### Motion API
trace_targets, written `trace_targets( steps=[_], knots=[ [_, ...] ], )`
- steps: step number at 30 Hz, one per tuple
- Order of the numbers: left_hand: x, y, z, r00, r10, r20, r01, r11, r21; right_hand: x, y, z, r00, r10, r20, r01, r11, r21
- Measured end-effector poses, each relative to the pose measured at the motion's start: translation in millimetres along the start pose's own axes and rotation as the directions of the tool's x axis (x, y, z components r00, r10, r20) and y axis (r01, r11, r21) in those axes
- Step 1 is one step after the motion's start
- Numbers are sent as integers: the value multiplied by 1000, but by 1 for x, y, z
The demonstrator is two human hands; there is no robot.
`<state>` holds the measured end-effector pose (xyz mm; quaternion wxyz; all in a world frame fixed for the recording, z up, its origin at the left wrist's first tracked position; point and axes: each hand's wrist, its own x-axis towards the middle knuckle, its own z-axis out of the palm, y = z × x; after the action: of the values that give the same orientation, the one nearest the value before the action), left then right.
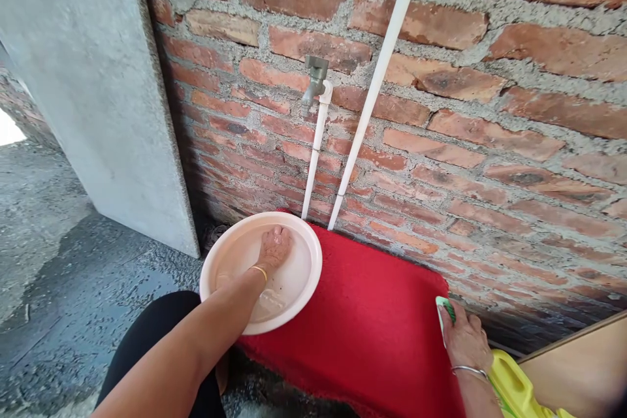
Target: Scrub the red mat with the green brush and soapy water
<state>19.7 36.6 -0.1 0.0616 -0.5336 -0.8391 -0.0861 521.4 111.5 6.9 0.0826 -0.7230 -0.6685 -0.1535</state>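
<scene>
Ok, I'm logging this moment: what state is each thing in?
Basin: upright, water inside
Left hand: in the basin
Green item: held in right hand
Cloth: spread out, partly under the basin
Tap: no flow visible
Floor: partly wet
Jug: partly out of frame

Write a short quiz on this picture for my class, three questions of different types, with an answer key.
1. Multiple choice: Which hand is in the basin?
A) the left
B) the right
C) both

2. True or false: The yellow container is nearer to the right hand than the basin is.

3. Fill in the colour: The right hand's fingers hold a small pale-and-____ item at the edge of the red cloth.

Key:
1. A; the left hand is in the basin.
2. True.
3. Green; exactly what the item is cannot be told.
</scene>
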Motion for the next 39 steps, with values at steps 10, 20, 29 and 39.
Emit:
trace_targets(
  steps=[10,20,29,39],
  knots=[
    [1,-1,4,1000,-3,0,3,1000,-6,-97,-167,-35,663,-697,-273,745,648,155],
    [0,-1,5,1000,1,-23,-1,1000,-20,-77,-171,-38,756,-645,-113,654,746,122],
    [-1,1,0,1000,-6,-17,5,999,-54,-20,-30,-12,988,-134,79,140,987,-79],
    [-1,4,-5,1000,-14,16,15,998,-55,-18,-22,-17,997,-70,18,70,998,3]
  ],
)
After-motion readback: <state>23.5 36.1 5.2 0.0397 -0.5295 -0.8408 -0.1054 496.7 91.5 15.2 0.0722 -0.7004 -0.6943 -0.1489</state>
